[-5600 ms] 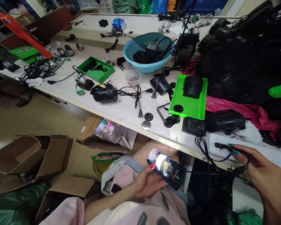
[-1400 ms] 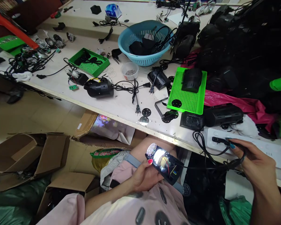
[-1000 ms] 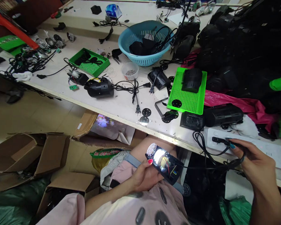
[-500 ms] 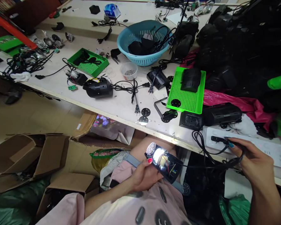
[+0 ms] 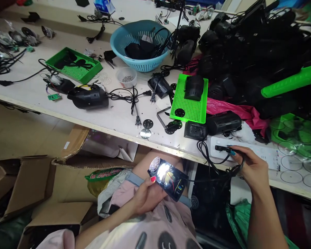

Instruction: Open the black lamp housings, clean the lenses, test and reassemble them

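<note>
Nearest, the left hand (image 5: pixel 147 197) cups a black lamp housing (image 5: pixel 180 193) from below, above the lap (image 5: pixel 155 221), thumb pressed on its rim; well apart from it, to its right, the right hand (image 5: pixel 251 169) pinches a black plug (image 5: pixel 222 148) at the white power strip (image 5: pixel 268 155); whether the prongs are fully seated cannot be told. The housing glows inside and looks like light, stiff, rather slick plastic; the honeycomb lens (image 5: pixel 154 164), just beyond the left thumb, and the thin red wire (image 5: pixel 172 180) inside seem the fragile parts, so the solid outer shell is the better hold, clear of the lit end, which may be warm. The black cord (image 5: pixel 204 180) crosses between the hands, probably supple, and limits how far the housing could travel. Just beyond the left hand runs the tabletop edge (image 5: pixel 171 149), a likely knock for the lens; there is more room back toward the lap. Ahead of the right hand, a square black base (image 5: pixel 195 130) and a cylindrical black housing (image 5: pixel 224 122) crowd the strip; farther off lie the green perforated tray (image 5: pixel 176 100) and the blue colander (image 5: pixel 145 65).
</note>
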The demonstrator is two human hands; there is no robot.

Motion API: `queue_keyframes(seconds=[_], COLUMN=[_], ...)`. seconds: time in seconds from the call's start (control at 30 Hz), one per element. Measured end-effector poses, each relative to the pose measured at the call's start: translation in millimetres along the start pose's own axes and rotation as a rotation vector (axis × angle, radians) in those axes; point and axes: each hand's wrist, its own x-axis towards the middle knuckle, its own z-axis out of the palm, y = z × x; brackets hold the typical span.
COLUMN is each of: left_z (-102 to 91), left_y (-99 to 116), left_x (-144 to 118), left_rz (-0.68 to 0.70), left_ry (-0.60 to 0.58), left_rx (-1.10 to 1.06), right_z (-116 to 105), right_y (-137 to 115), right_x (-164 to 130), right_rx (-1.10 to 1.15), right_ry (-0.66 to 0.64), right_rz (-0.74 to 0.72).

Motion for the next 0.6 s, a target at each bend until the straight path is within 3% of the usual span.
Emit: queue_keyframes(seconds=[0.6], left_z=[4.5], left_y=[-0.3], left_x=[-0.7], left_rz=[0.002], left_ry=[0.021], left_rx=[0.009], right_z=[0.1], right_y=[-1.3], right_x=[-0.2], right_rx=[-0.009], right_ry=[0.006], right_rz=[0.007])
